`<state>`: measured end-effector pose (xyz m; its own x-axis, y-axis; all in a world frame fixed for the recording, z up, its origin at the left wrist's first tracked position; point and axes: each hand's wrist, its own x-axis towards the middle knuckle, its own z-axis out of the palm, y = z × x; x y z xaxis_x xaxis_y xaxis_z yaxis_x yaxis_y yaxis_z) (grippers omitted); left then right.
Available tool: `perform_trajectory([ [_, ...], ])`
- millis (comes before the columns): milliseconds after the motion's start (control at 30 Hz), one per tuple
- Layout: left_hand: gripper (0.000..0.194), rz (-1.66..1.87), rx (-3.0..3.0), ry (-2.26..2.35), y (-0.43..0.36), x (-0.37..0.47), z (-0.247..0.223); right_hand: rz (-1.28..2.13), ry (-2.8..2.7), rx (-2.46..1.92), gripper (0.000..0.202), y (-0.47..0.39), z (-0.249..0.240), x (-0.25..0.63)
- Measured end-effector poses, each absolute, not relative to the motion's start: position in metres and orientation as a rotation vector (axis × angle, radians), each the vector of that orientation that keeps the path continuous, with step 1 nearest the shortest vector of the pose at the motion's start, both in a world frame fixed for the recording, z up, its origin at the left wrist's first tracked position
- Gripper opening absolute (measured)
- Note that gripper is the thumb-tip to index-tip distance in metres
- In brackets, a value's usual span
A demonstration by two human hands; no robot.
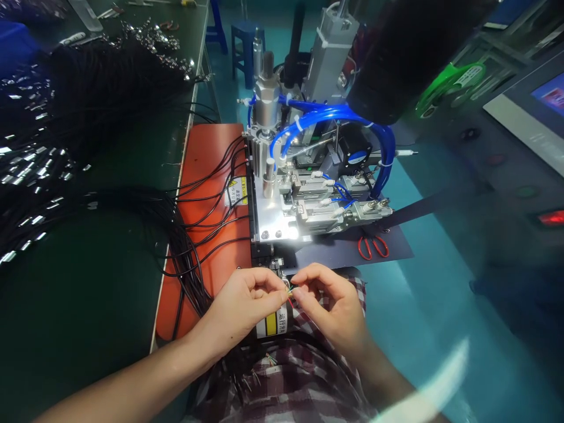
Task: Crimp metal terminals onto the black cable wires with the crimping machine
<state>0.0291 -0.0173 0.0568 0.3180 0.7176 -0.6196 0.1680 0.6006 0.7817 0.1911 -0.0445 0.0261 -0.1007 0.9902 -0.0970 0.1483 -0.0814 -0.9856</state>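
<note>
My left hand (253, 299) pinches thin coloured wires (289, 290) between thumb and index finger. From the other side, my right hand (332, 302) meets it with its own fingertips closed on the same wires. Red, green and yellowish strands show in the small gap between the hands; their exact ends are too small to make out. Just beyond the fingers stands a metal machine (275, 223) with blue air hoses (326, 111). Below the hands, more stripped cable ends (269, 359) lie over the checked cloth on my lap.
Black cables (189, 264) run across an orange board (211, 147) into the machine's left side. A large heap of black cables (101, 88) covers the dark table at left. Red-handled scissors (373, 248) lie right of the machine. Blue stools (247, 53) stand behind.
</note>
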Motion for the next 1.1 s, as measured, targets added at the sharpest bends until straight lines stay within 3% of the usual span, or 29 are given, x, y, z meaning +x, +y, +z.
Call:
perform_trajectory([
  [467,0.016,0.422,0.87,1.202,-0.017,0.028,0.055,1.712,-1.035,-1.253,0.015,-0.034,0.023,0.192],
  [1100,0.014,0.429,0.832,1.169,-0.017,0.025,0.054,1.771,-1.107,-1.26,0.016,-0.035,0.022,0.198],
])
